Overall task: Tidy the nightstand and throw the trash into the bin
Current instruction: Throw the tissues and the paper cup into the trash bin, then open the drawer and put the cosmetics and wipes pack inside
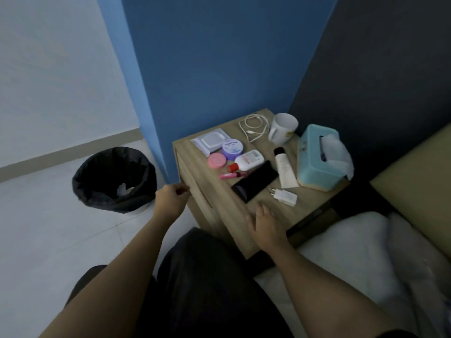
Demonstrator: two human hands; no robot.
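The wooden nightstand (214, 191) carries a wipes pack (211, 140), a purple jar (232, 148), a pink tin (216, 160), a white bottle with a red cap (247, 161), a pink lip tube (233, 175), a black phone (255, 181), a white tube (284, 167) and a charger plug (285, 196). A black-lined bin (114, 179) stands on the floor to the left, with a white scrap (123, 190) inside. My left hand (170, 198) hovers by the nightstand's left corner, fingers curled together, nothing visible in them. My right hand (266, 225) rests palm down on the near edge, fingers apart.
At the back of the top lie a coiled white cable (253, 125), a white mug (283, 128) and a teal tissue box (317, 159). A blue wall rises behind. White bedding (353, 252) lies at the right. My dark-trousered knee is below the nightstand.
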